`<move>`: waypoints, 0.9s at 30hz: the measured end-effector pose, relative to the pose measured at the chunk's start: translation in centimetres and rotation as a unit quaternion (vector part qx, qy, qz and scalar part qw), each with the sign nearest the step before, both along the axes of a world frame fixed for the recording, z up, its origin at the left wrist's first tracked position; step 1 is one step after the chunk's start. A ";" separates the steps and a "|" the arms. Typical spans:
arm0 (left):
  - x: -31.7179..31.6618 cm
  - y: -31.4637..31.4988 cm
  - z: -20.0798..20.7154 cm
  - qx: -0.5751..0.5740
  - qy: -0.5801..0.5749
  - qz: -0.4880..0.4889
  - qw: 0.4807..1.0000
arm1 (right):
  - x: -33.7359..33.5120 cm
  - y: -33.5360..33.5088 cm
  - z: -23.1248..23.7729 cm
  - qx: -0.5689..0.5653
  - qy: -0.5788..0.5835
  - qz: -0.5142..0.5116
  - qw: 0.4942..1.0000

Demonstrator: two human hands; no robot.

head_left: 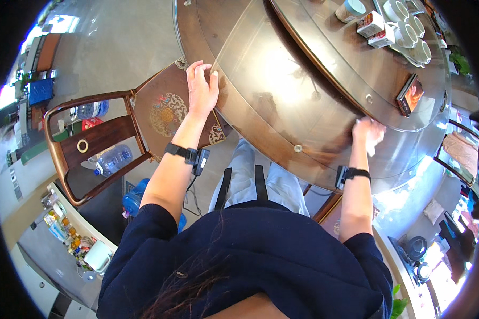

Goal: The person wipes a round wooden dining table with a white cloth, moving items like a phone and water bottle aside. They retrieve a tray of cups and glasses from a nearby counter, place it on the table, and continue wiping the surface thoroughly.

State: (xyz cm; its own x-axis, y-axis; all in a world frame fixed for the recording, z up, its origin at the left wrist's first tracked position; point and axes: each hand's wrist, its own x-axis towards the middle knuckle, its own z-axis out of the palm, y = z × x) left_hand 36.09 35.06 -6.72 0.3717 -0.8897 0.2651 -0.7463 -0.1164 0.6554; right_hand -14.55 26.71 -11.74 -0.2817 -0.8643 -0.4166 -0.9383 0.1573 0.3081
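My left hand is raised beside the left rim of the round wooden table, over the patterned seat of a wooden chair. Its fingers are apart, and nothing shows in it. Above the glossy tabletop at the right, my right hand is smeared by motion close to the edge of the glass turntable. Whether it holds anything or touches the glass cannot be made out. Both wrists wear black straps with small devices.
On the turntable stand white cups, small cartons, a lidded jar and a dark box. Large water bottles lie behind the left chair. A cluttered counter is at the lower left, another chair at the right.
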 end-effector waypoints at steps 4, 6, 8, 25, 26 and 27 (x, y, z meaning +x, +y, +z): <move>0.8 -2.5 -2.0 -0.006 -0.002 -0.011 1.000 | 15.5 -1.8 1.6 -0.118 -0.015 0.148 0.982; 1.1 -3.4 -2.7 0.001 -0.008 -0.005 1.000 | 21.1 -3.7 2.8 -0.032 -0.209 0.089 0.973; 1.2 -4.0 -3.2 -0.009 -0.047 -0.010 0.999 | 25.7 -4.4 2.5 -0.155 -0.258 0.115 0.947; 0.6 -4.1 -3.2 0.011 -0.086 0.010 0.996 | 23.2 14.1 4.3 -0.044 -0.318 0.277 0.906; 0.6 -4.1 -3.1 0.006 -0.085 0.008 0.996 | 23.4 14.0 4.0 -0.065 -0.309 0.286 0.905; 0.5 -4.0 -3.1 0.006 -0.082 0.008 0.997 | 24.0 13.0 3.8 -0.064 -0.311 0.275 0.908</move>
